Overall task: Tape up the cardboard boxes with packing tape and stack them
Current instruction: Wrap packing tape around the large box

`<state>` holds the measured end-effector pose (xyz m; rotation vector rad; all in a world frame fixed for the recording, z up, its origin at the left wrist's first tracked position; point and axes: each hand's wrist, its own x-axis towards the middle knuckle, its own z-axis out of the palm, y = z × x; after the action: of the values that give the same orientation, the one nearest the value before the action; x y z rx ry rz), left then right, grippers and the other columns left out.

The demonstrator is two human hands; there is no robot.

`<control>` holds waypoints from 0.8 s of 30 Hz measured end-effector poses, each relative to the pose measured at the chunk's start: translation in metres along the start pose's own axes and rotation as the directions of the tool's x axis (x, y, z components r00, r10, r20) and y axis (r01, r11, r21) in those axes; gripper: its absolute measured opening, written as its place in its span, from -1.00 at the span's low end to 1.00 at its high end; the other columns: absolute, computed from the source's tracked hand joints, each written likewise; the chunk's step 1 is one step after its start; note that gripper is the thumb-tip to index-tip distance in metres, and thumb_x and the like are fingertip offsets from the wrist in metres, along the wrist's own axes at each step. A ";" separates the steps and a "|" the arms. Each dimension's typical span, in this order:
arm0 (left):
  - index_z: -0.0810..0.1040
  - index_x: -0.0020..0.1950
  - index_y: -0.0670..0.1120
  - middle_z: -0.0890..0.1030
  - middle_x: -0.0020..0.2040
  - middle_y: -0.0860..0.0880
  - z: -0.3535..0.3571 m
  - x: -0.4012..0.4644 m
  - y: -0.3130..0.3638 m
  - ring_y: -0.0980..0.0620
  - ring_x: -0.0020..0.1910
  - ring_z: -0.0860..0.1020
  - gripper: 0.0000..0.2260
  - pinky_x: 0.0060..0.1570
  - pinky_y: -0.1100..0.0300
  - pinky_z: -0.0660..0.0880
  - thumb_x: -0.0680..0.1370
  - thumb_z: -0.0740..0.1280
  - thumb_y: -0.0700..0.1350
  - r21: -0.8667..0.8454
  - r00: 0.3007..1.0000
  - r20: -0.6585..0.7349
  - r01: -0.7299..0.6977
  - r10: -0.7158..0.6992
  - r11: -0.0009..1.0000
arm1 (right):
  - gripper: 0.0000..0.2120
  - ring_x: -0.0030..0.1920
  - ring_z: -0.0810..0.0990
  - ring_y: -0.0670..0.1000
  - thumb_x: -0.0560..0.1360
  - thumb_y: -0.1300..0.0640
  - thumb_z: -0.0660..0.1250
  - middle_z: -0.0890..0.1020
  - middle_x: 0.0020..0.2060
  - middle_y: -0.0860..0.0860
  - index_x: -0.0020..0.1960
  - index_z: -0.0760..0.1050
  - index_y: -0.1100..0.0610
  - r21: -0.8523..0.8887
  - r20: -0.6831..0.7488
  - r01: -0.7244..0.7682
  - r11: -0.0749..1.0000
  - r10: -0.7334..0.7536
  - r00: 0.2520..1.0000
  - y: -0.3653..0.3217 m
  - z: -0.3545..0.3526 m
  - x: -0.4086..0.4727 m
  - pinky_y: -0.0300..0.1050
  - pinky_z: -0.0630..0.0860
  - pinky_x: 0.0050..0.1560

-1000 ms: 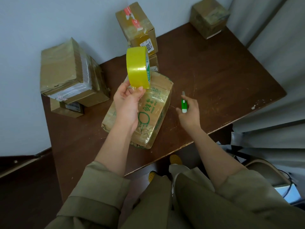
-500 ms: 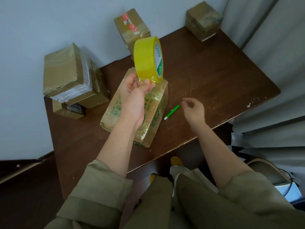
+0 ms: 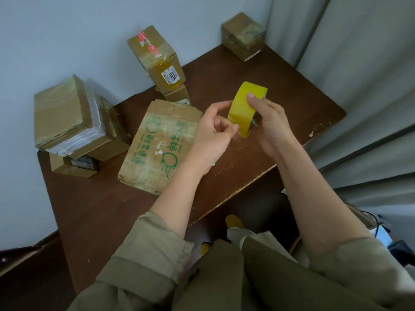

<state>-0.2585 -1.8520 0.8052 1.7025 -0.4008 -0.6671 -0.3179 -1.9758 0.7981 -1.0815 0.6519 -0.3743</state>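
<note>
A yellow roll of packing tape (image 3: 243, 106) is held above the brown table (image 3: 280, 93), just right of a flat cardboard box with green print (image 3: 157, 144). My right hand (image 3: 269, 124) grips the roll, thumb on its outer face. My left hand (image 3: 211, 135) is at the roll's near edge with thumb and curled fingers pinching at the tape surface. The green pen is hidden from view.
A stack of taped boxes (image 3: 69, 117) stands at the table's left edge. A tall box with a 1006 label (image 3: 157, 59) sits on a smaller one against the wall. A small cube box (image 3: 243, 35) is at the far right corner. Curtains (image 3: 359, 63) hang at right.
The pen left my right hand and lay on the table. The tape roll came down and right from above the printed box; my right hand now grips it while my left picks at it.
</note>
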 end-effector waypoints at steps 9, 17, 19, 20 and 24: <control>0.40 0.07 -0.28 0.65 -0.21 -0.20 0.025 -0.005 -0.018 0.00 -0.34 0.68 -0.73 -0.21 0.22 0.64 0.47 0.36 -0.50 -0.450 0.909 0.132 0.411 -0.396 0.793 | -0.67 0.01 0.68 0.08 0.51 0.33 0.39 0.67 0.12 0.25 0.25 0.54 0.37 -0.062 -0.035 0.007 0.998 -0.009 0.999 0.008 -0.031 -0.006 0.02 0.60 0.09; 0.36 0.15 -0.28 0.59 -0.04 -0.28 0.011 -0.011 -0.029 -0.08 -0.21 0.63 -0.62 -0.19 0.18 0.64 0.43 0.40 -0.51 -0.325 0.885 0.079 0.458 -0.459 0.828 | -0.67 0.09 0.69 0.13 0.50 0.32 0.43 0.70 0.07 0.16 0.24 0.54 0.34 -0.077 -0.146 0.010 0.997 -0.022 0.989 0.036 -0.022 -0.019 0.10 0.61 0.12; 0.36 0.15 -0.28 0.61 -0.09 -0.24 0.000 -0.009 -0.019 -0.07 -0.24 0.62 -0.61 -0.19 0.20 0.62 0.43 0.42 -0.49 -0.302 0.914 0.044 0.396 -0.402 0.867 | -0.69 0.11 0.68 0.13 0.50 0.32 0.42 0.69 0.10 0.19 0.23 0.54 0.34 -0.066 -0.123 0.087 0.994 -0.095 0.988 0.026 -0.010 -0.020 0.11 0.60 0.16; 0.35 0.17 -0.28 0.60 -0.10 -0.22 -0.007 -0.008 -0.013 -0.07 -0.26 0.62 -0.60 -0.21 0.20 0.62 0.43 0.42 -0.48 -0.302 0.927 0.025 0.364 -0.374 0.881 | -0.73 0.09 0.69 0.11 0.51 0.33 0.40 0.69 0.10 0.19 0.20 0.55 0.33 -0.060 -0.107 0.130 0.990 -0.136 0.985 0.018 -0.002 -0.020 0.09 0.61 0.15; 0.43 0.03 -0.27 0.57 -0.09 -0.22 -0.049 -0.011 0.007 0.04 -0.37 0.65 -0.76 -0.25 0.26 0.62 0.46 0.41 -0.45 -0.375 0.955 0.010 0.278 -0.296 0.884 | -0.75 0.00 0.68 0.06 0.50 0.35 0.39 0.70 0.00 0.15 0.16 0.53 0.36 0.022 -0.008 0.236 0.972 -0.236 0.972 -0.008 0.042 -0.020 0.07 0.61 0.09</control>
<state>-0.2359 -1.8096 0.8211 1.4171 0.0208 -0.8578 -0.3053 -1.9386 0.8240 -1.1401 0.5231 -0.5887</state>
